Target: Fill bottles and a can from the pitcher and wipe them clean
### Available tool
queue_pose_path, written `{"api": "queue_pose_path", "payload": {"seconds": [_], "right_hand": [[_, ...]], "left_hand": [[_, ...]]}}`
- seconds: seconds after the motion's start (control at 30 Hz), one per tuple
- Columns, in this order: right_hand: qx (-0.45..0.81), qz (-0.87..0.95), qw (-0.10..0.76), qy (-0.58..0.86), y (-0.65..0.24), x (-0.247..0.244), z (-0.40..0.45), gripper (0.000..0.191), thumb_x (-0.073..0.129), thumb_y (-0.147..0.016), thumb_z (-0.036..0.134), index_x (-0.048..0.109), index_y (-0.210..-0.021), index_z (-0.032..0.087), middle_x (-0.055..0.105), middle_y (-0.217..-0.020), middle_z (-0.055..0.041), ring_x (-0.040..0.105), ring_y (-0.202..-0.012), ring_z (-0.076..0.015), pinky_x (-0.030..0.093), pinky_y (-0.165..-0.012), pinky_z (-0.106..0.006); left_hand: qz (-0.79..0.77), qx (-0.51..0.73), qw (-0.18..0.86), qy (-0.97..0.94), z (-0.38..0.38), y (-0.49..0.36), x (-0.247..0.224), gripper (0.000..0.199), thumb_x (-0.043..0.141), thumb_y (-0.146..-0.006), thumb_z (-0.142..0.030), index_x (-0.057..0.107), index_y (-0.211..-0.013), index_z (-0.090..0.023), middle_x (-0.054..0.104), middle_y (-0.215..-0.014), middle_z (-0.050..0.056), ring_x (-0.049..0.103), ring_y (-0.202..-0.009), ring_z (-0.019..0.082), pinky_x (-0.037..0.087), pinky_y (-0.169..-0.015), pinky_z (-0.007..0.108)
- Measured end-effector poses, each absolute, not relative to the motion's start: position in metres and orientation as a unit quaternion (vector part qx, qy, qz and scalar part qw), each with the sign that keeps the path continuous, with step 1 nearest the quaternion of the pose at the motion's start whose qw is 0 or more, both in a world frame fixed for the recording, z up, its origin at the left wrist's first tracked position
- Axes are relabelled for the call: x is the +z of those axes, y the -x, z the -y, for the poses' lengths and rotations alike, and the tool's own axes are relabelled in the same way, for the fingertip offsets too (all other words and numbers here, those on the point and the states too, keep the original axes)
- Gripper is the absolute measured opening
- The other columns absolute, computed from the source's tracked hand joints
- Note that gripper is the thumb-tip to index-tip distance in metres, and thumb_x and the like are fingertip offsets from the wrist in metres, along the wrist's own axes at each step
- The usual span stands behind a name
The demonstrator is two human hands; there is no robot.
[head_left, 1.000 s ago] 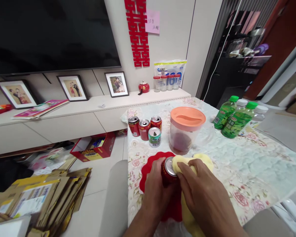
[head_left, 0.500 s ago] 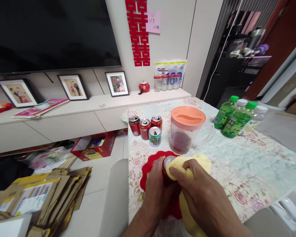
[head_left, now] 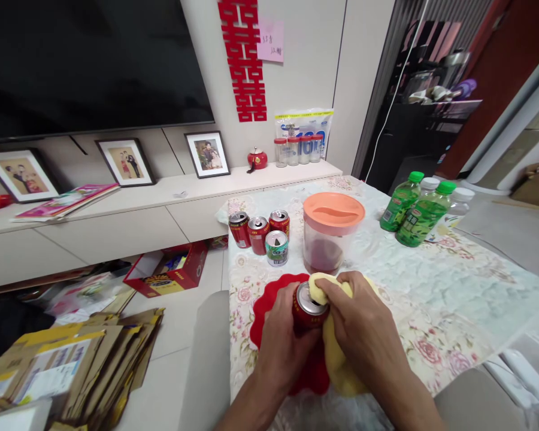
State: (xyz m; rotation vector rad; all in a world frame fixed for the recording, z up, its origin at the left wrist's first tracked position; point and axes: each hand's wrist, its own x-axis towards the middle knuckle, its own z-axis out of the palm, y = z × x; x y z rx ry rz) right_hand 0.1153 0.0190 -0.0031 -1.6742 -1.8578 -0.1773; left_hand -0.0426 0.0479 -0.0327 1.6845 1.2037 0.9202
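A red can [head_left: 309, 312] with a silver top is held upright over a red scalloped plate [head_left: 269, 297]. My left hand [head_left: 282, 335] wraps round its left side. On the right, my right hand [head_left: 363, 320] pinches a yellow cloth [head_left: 341, 365] and presses a fold of it on the back right of the can's top. The rest of the cloth hangs below that hand. Beyond the plate stand a green and white can [head_left: 276, 248] and several red cans [head_left: 257, 235]. Right of them is a clear container [head_left: 326, 248] with an orange lid and dark contents.
Green-capped bottles [head_left: 420, 221] stand at the right on the flowered tablecloth [head_left: 458, 299]. Behind the table runs a white cabinet [head_left: 157, 197] with picture frames and jars. Flattened cardboard [head_left: 85, 359] and a red box [head_left: 170, 272] lie on the floor at the left.
The cloth and my right hand's fingers have shifted back on the can's top, so more of its silver surface shows. The camera view has turned slightly right.
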Motion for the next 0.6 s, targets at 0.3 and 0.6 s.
{"api": "queue_pose_path", "payload": {"seconds": [0.3, 0.6], "right_hand": [[0.165, 0.694, 0.325, 0.62, -0.129, -0.007, -0.035, 0.033, 0.036, -0.107, 0.021, 0.067, -0.114, 0.017, 0.07, -0.109, -0.0108, 0.066, -0.103, -0.0235, 0.05, -0.095, -0.038], [0.19, 0.708, 0.266, 0.626, -0.134, -0.019, -0.04, 0.032, 0.036, -0.101, 0.012, 0.068, -0.105, 0.015, 0.069, -0.094, -0.0099, 0.065, -0.097, -0.0232, 0.047, -0.091, -0.035]], "left_hand": [[-0.48, 0.4, 0.448, -0.64, -0.045, 0.046, -0.044, 0.071, 0.073, -0.076, -0.014, 0.052, -0.142, -0.027, 0.061, -0.146, 0.01, 0.055, -0.139, 0.033, 0.04, -0.118, 0.053], [-0.456, 0.451, 0.53, -0.554, -0.044, 0.043, -0.024, 0.073, 0.08, -0.074, -0.023, 0.048, -0.14, -0.028, 0.061, -0.143, 0.007, 0.062, -0.132, 0.029, 0.045, -0.115, 0.045]]}}
